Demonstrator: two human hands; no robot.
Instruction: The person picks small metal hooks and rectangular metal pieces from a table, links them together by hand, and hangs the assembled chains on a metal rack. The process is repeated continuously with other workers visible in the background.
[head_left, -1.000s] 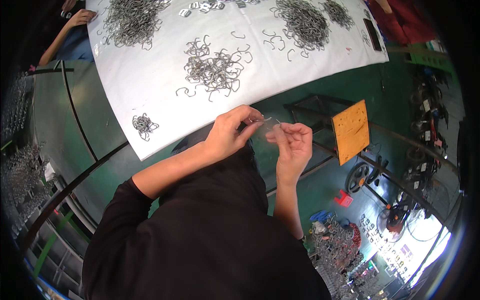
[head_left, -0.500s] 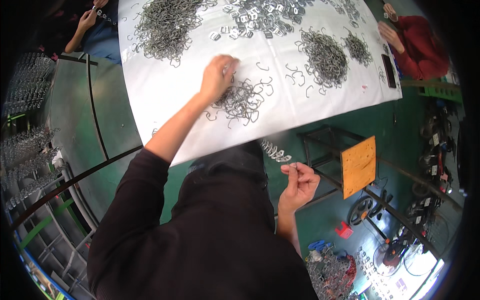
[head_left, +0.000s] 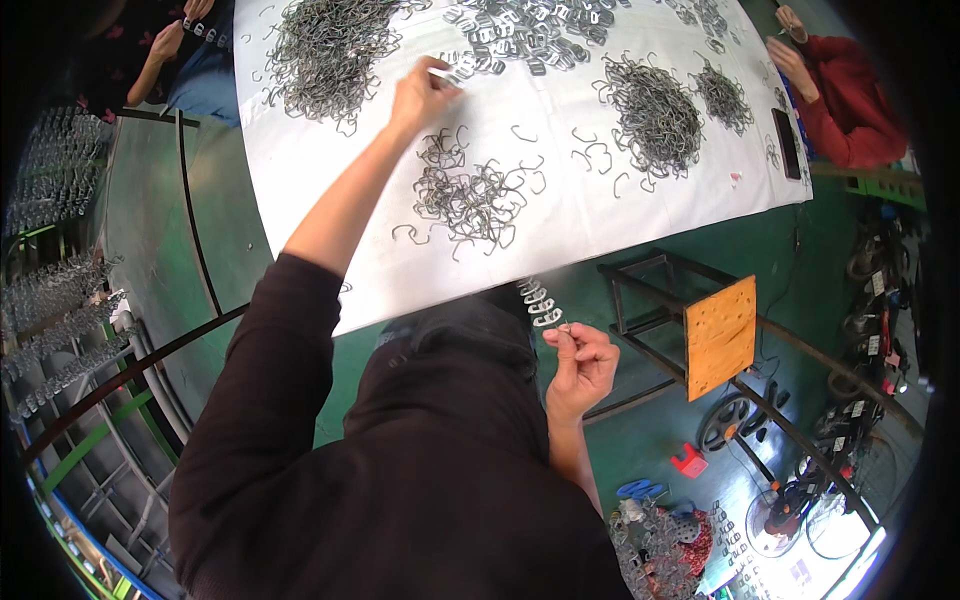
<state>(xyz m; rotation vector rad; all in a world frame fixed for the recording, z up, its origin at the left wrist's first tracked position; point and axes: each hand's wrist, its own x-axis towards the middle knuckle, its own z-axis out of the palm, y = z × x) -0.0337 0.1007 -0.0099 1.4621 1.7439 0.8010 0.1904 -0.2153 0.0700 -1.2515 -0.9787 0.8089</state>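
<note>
My left hand point(head_left: 422, 94) reaches over the white table to the near left edge of a heap of silver metal buckles point(head_left: 530, 38). Its thumb and index finger are apart beside the nearest buckles, and no held piece can be made out. Below that hand lies a small pile of bent wire hooks point(head_left: 470, 200). Down by my lap, to the right, my right hand point(head_left: 583, 368) is closed, thumb against fingers, at the lower end of a chain of silver buckles point(head_left: 539, 304). The chain slants up to the table's front edge, where its other end is hidden.
Larger hook piles lie on the white table point(head_left: 560, 220), at the far left point(head_left: 330, 65) and at the right point(head_left: 655, 115). A dark phone point(head_left: 786, 143) rests near the right edge. A stool with a wooden seat point(head_left: 720, 338) stands right. Two co-workers' hands show at the far corners.
My left hand has moved away from the small hook pile, up to the buckle heap. My right hand has shifted slightly left with the buckle chain.
</note>
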